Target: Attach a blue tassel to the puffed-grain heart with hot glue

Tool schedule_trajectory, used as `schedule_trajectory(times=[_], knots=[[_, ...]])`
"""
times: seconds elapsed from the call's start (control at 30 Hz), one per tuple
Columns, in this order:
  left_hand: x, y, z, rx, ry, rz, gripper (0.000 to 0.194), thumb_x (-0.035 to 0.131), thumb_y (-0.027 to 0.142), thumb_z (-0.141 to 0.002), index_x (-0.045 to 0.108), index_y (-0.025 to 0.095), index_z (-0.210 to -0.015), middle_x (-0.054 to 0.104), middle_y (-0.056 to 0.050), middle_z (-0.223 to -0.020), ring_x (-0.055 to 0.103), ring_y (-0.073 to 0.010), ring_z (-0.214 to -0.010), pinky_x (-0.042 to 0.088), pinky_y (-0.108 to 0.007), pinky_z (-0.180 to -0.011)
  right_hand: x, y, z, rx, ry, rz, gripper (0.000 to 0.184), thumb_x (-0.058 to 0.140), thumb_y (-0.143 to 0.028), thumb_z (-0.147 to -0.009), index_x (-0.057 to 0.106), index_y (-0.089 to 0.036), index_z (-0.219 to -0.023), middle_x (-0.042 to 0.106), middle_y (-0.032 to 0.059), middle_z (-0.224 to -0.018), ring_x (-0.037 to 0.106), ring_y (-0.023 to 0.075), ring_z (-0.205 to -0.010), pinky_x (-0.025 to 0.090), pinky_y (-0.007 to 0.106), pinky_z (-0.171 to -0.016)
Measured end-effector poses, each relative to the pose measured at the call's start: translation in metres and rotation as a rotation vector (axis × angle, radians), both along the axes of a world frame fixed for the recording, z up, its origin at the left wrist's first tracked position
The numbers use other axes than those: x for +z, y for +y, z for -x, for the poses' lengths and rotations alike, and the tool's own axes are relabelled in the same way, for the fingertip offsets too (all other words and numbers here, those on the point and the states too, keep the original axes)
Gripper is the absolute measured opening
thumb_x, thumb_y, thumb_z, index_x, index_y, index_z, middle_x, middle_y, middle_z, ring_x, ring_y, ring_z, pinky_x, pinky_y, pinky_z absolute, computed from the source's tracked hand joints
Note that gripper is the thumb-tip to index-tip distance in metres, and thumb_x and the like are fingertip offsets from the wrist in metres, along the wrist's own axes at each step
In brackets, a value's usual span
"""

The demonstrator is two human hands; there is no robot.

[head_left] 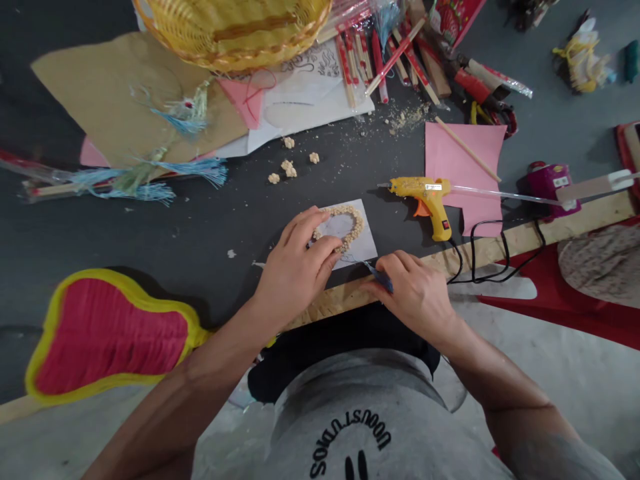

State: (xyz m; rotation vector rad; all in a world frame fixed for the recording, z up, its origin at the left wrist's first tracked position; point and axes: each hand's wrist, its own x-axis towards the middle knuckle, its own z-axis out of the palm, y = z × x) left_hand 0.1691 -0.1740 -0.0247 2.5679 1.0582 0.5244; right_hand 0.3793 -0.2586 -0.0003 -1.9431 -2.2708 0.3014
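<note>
Your left hand (299, 261) curls over the left side of a ring of small pale beige clusters (358, 223), its thumb and fingertips narrowly spaced at the rim. The ring lies on a white square card (369, 241), near the wooden edge (340, 298) of the dark grey table (220, 227). Your right hand (416, 288) grips a bundle of blue threads (383, 277), whose thin strands reach the ring's lower rim. Beyond the card, to its right, a yellow glue gun with an orange trigger (425, 193) partly overlaps a pink paper sheet (457, 157).
</note>
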Motion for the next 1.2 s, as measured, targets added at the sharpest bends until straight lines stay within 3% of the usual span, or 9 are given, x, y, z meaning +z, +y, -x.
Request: schedule_trajectory(times=[0.17,0.37,0.53,0.8,0.9,0.97,1.07,1.13,1.2], knots=[[-0.001,0.000,-0.001,-0.006,-0.020,-0.013,0.012,0.054,0.021,-0.097,0.064,0.015,-0.102,0.053,-0.018,-0.133,0.048,-0.0360,-0.137,0.047,-0.054,-0.111,-0.005,0.003,0.005,0.045,-0.082,-0.044,0.020,0.061,-0.032,-0.097,0.061,-0.019,-0.082,0.065,0.0012,-0.076,0.060,0.0163,-0.067,0.031,0.030,-0.058],[-0.002,0.000,-0.001,-0.002,-0.016,-0.022,0.013,0.054,0.021,-0.097,0.064,0.016,-0.101,0.054,-0.018,-0.133,0.048,-0.0352,-0.137,0.047,-0.053,-0.111,-0.006,0.003,0.009,0.075,-0.115,-0.094,0.031,0.044,-0.028,-0.104,0.062,-0.018,-0.082,0.066,0.0021,-0.071,0.056,0.0144,-0.059,0.026,0.030,-0.056],[-0.001,0.000,-0.001,-0.002,-0.011,-0.020,0.011,0.054,0.022,-0.097,0.064,0.016,-0.101,0.054,-0.017,-0.134,0.048,-0.0349,-0.138,0.047,-0.053,-0.111,-0.002,0.005,0.018,0.082,-0.063,-0.011,0.033,0.041,-0.028,-0.104,0.062,-0.017,-0.081,0.067,0.0022,-0.069,0.056,0.0135,-0.054,0.023,0.029,-0.053],[0.001,0.001,0.000,-0.018,-0.005,-0.035,0.012,0.057,0.022,-0.095,0.063,0.015,-0.102,0.053,-0.019,-0.134,0.048,-0.0360,-0.137,0.047,-0.052,-0.111,0.005,-0.005,0.007,0.039,0.055,0.060,0.049,0.046,-0.056,-0.100,0.061,-0.018,-0.073,0.065,0.0002,-0.061,0.054,0.0109,-0.051,0.020,0.029,-0.051],[0.000,0.000,0.000,-0.015,-0.006,-0.039,0.011,0.057,0.021,-0.095,0.064,0.014,-0.101,0.053,-0.019,-0.133,0.048,-0.0364,-0.137,0.047,-0.052,-0.111,0.006,-0.007,-0.002,0.048,0.070,0.006,0.049,0.047,-0.053,-0.101,0.059,-0.018,-0.069,0.061,-0.0008,-0.057,0.052,0.0102,-0.050,0.024,0.029,-0.051],[0.000,0.000,-0.001,-0.012,-0.004,-0.039,0.011,0.056,0.021,-0.096,0.064,0.014,-0.100,0.053,-0.019,-0.133,0.047,-0.0361,-0.137,0.047,-0.052,-0.111,0.008,-0.004,-0.007,0.119,0.072,-0.075,0.041,0.048,-0.040,-0.104,0.061,-0.018,-0.071,0.062,-0.0003,-0.062,0.054,0.0109,-0.055,0.030,0.029,-0.054],[-0.002,0.000,-0.001,-0.006,-0.005,-0.044,0.012,0.055,0.021,-0.096,0.064,0.015,-0.100,0.053,-0.018,-0.133,0.048,-0.0354,-0.137,0.047,-0.052,-0.111,0.009,0.006,-0.010,0.358,0.052,-0.177,0.021,0.046,-0.019,-0.103,0.067,-0.020,-0.104,0.067,0.0010,-0.082,0.057,0.0131,-0.070,0.036,0.028,-0.063],[-0.002,0.000,-0.001,-0.004,-0.005,-0.039,0.012,0.055,0.023,-0.096,0.063,0.015,-0.101,0.053,-0.018,-0.134,0.047,-0.0355,-0.137,0.047,-0.052,-0.111,0.008,0.015,-0.010,0.531,-0.004,-0.187,0.028,0.047,-0.016,-0.101,0.062,-0.027,-0.123,0.067,0.0005,-0.091,0.056,0.0143,-0.074,0.035,0.029,-0.063],[-0.001,0.000,-0.001,-0.003,-0.003,-0.029,0.013,0.055,0.023,-0.097,0.063,0.015,-0.103,0.052,-0.018,-0.134,0.046,-0.0358,-0.138,0.046,-0.052,-0.112,0.006,0.024,-0.009,0.660,-0.049,-0.172,0.026,0.050,-0.020,-0.101,0.062,-0.029,-0.122,0.066,0.0000,-0.091,0.053,0.0149,-0.073,0.032,0.031,-0.060]])
